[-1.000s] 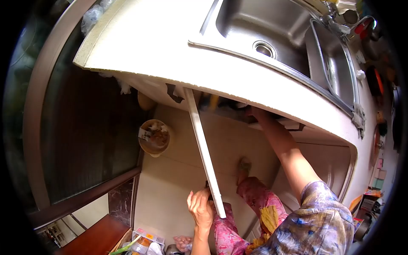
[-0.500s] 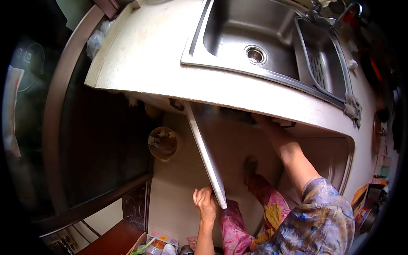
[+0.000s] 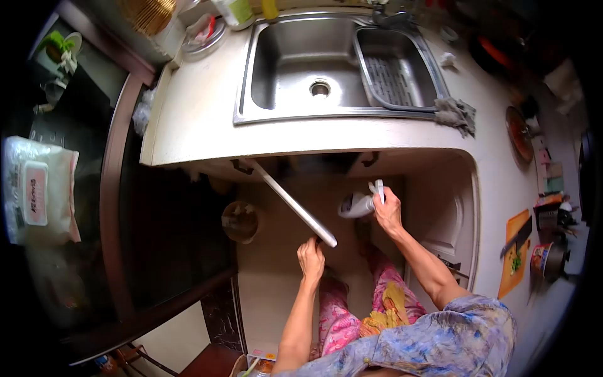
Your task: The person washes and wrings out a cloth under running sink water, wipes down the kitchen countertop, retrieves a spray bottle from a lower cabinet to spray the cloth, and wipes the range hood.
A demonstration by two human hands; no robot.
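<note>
In front of the sink cabinet, my right hand (image 3: 388, 210) is closed around a white spray bottle (image 3: 358, 206), tilted with its base toward the left and smeared by motion. My left hand (image 3: 311, 259) is closed at the free edge of the opened cabinet door (image 3: 295, 206), seen nearly edge-on; the fingertips are partly hidden behind it. Over the cabinet lies the white countertop (image 3: 195, 135) with a steel sink (image 3: 295, 75) set in it. The inside of the cabinet is dark.
A bin (image 3: 240, 222) stands on the floor left of the door. A grey cloth (image 3: 456, 115) hangs at the sink's right corner. On the right counter, a knife (image 3: 517, 237) lies across a cutting board (image 3: 512, 267). A wipes pack (image 3: 39, 191) is at far left.
My right hand has come out of the cabinet with the spray bottle in it. The cabinet door has swung somewhat, my left hand staying at its edge. The view has shifted.
</note>
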